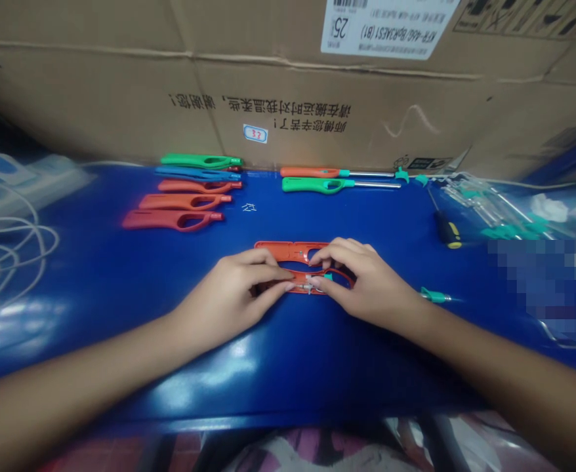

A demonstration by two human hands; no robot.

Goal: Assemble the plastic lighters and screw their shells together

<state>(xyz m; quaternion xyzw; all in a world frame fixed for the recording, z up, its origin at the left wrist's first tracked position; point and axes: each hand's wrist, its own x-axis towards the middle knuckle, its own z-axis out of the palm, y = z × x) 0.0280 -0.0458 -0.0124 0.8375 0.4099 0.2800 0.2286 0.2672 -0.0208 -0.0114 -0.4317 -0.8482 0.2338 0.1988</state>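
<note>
Left forearm [105, 360] and right forearm [489, 351] are nearest | left hand [233, 282]: thumb and fingers pinch lower orange lighter half-shell [298, 278] at blue table [317, 373] | right hand [364, 272]: fingers narrow at its inner parts [308, 286], grip I cannot tell | upper orange half-shell [279, 250] just beyond

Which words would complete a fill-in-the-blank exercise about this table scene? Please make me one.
1. The left hand touches a casing half coloured ____.
2. The table is coloured ____.
3. The screwdriver has a handle coloured black and ____.
4. The long-tubed lighter nearer the left hand has a body coloured ____.
Missing words: orange; blue; yellow; green.
</note>
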